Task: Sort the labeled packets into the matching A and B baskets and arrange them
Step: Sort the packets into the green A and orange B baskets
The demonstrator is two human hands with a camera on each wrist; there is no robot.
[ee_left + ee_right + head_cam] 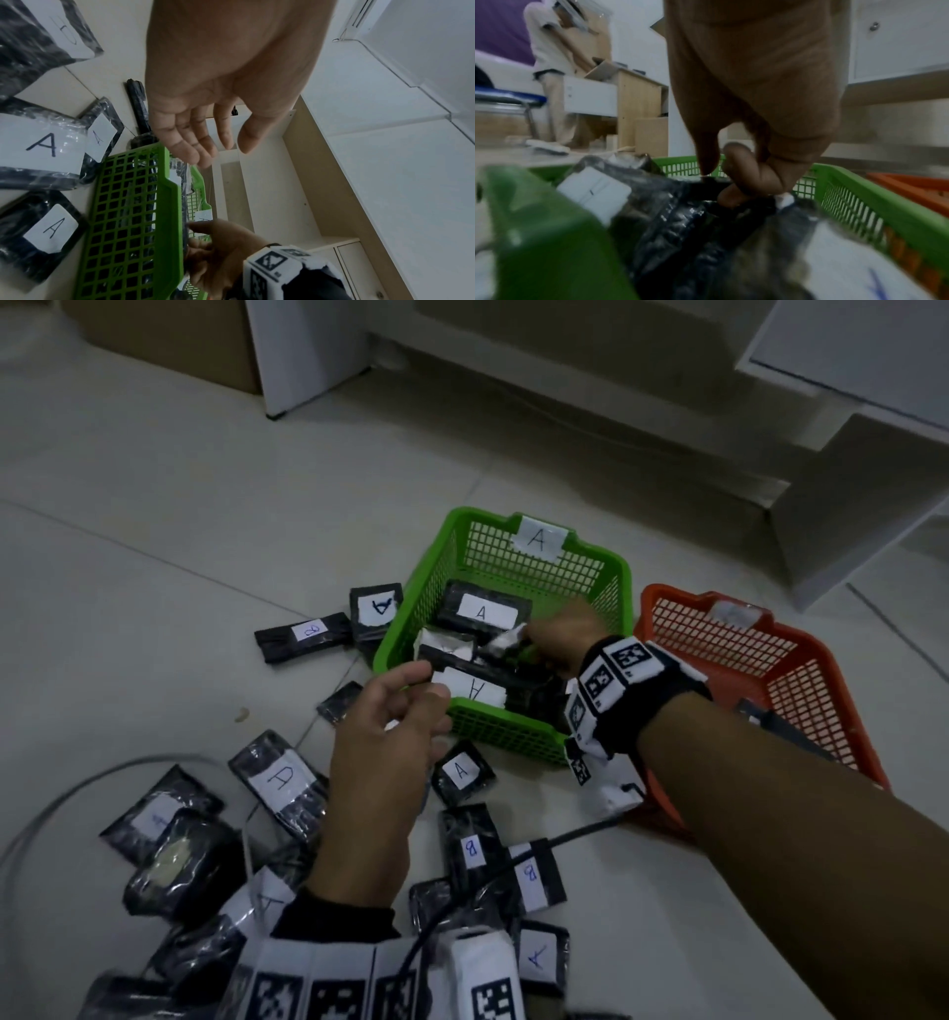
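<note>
The green basket (503,731) carries an A tag (538,539) and holds several black packets with A labels (480,612). My right hand (554,634) reaches inside it, and its thumb and curled fingers (731,178) pinch the edge of a black packet (700,203). Above the basket's near-left rim hovers my left hand (405,706), palm open and fingers relaxed (203,142), holding nothing. The orange basket (821,690) stands to the right with a dark packet in it. Loose packets lie on the floor: A ones (280,780) (462,770) and B ones (472,847) (313,631).
A black cable (513,865) and a grey cable (77,788) run across the tiled floor among the packets. White cabinets (847,403) stand behind the baskets and a cardboard box (179,341) at far left. Another person stands by a desk (559,81).
</note>
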